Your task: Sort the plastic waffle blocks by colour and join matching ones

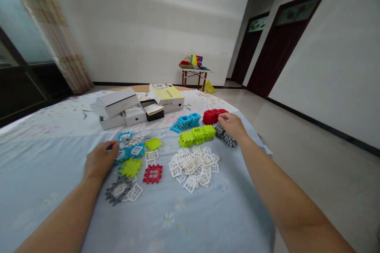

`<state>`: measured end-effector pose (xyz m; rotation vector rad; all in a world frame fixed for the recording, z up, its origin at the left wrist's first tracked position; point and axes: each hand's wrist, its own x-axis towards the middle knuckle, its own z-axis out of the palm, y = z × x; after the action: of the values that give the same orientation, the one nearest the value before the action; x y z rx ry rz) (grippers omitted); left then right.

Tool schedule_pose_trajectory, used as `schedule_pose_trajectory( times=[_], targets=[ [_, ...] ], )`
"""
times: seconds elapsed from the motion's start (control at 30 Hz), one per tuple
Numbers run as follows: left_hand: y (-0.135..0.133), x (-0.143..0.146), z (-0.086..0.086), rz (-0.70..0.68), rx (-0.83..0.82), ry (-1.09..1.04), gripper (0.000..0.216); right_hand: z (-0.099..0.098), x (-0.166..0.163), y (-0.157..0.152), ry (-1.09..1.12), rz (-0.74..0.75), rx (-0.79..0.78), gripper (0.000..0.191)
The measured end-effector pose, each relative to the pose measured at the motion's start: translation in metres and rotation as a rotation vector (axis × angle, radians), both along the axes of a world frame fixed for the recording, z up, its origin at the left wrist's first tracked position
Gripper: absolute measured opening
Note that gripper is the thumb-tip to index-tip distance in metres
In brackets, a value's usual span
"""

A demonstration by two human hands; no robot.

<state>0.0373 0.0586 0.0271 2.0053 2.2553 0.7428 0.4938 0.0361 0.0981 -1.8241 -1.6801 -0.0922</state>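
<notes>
My right hand (233,125) reaches to the row of red toothed building tiles (212,116), its thumb and fingertips pinched at the row's right end. Beneath that hand lie grey toothed tiles (228,140). My left hand (100,159) has curled fingers beside the blue toothed tiles (135,151); whatever is in them is hidden. Near it are a green tile (131,167), a red tile with a white window insert (152,174) and a grey tile frame (118,189). Several white window inserts (190,164) form a loose pile between my hands.
Blue tiles (187,121) and a row of green tiles (197,135) lie left of my right hand. Behind stand white boxes (117,102), a small black box (152,111) and a yellow-and-white box (166,97). The table's right edge runs under my right forearm.
</notes>
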Motion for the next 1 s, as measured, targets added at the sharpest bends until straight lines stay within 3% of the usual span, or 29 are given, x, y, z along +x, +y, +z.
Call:
schedule_pose_trajectory(
  times=[0.3,0.5,0.6,0.73,0.83,1.0],
  targets=[
    [0.002,-0.001,-0.007,0.013,0.064,-0.062,0.041,-0.019,-0.127,-0.029,-0.037,0.638,-0.07,0.022],
    [0.002,-0.003,-0.007,-0.016,0.097,-0.074,0.042,-0.035,-0.184,-0.051,-0.229,0.891,-0.204,0.033],
    [0.002,-0.003,-0.007,-0.017,0.09,-0.067,0.042,-0.039,-0.197,-0.056,-0.345,0.926,-0.24,0.039],
    [0.004,-0.004,-0.007,-0.009,0.077,-0.056,0.042,-0.038,-0.203,-0.057,-0.387,0.924,-0.256,0.03],
    [0.004,-0.005,-0.007,-0.009,0.075,-0.059,0.042,-0.032,-0.203,-0.056,-0.306,0.912,-0.286,0.022],
    [0.003,-0.004,-0.007,-0.012,0.079,-0.068,0.042,-0.028,-0.2,-0.046,-0.146,0.847,-0.341,0.026]
  ],
)
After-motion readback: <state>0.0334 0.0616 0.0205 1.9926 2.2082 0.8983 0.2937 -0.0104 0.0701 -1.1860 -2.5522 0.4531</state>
